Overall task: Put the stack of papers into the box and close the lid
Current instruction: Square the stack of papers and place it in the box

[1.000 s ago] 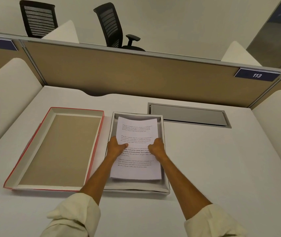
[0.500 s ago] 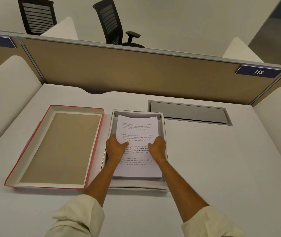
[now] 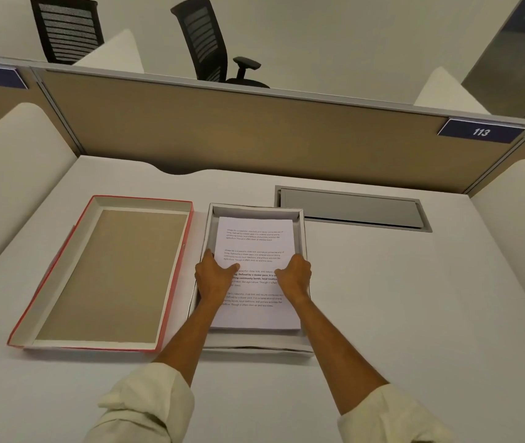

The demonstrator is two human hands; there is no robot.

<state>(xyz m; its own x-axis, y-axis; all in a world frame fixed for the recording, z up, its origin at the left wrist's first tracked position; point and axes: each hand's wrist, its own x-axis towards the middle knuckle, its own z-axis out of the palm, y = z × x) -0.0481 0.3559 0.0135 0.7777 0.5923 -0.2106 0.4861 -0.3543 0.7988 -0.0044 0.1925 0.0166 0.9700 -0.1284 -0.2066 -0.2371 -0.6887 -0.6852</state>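
White stack of papers (image 3: 256,244) lies in the box (image 3: 303,231), both hands' (image 3: 215,276) (image 3: 294,276) grip clamped on its edges; lid (image 3: 111,276) empty.

Partition signs (image 3: 481,131) read "113" and, at left, "112"; the papers (image 3: 254,244) carry small printed paragraphs.

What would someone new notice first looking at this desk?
Two hands, left and right, hold a stack of papers by its sides, inside an open box at the desk's middle. Left of it the lid lies upside down, its red rim around a brown inside. Behind the divider stand two black chairs.
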